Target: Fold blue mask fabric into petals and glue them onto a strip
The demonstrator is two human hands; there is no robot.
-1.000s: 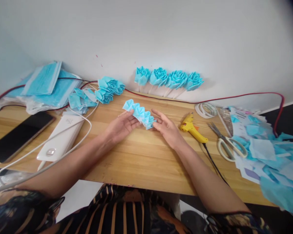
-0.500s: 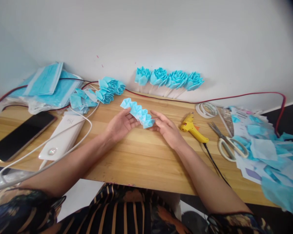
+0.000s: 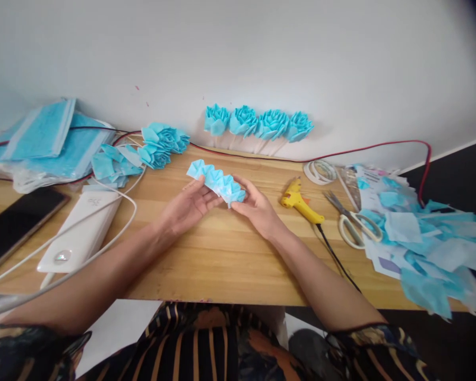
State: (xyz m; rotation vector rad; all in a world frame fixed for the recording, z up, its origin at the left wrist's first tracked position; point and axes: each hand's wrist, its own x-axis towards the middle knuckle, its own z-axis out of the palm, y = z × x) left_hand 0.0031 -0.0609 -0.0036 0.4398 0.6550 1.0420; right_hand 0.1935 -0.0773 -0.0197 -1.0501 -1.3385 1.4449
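Left forearm (image 3: 115, 267): stretched forward, slanted inward.
Left hand (image 3: 188, 205): palm turned partly up, thumb (image 3: 199, 181) laid over half-curled fingers (image 3: 211, 201).
Right forearm (image 3: 315, 278): stretched forward, slanted inward opposite.
Right hand (image 3: 258, 207): held near the left, fingers gently bent, thumb placed closest to the body.

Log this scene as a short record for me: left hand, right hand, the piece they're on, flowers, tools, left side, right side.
Left hand: holds the folded strip, thumb on top
Right hand: holds the strip's right end
Piece: light blue, zigzag folds
Flowers: four blue flowers in a row by the wall; a blue flower cluster farther left
Tools: yellow glue gun, scissors
Left side: face masks, phone, white power bank
Right side: pile of blue scraps
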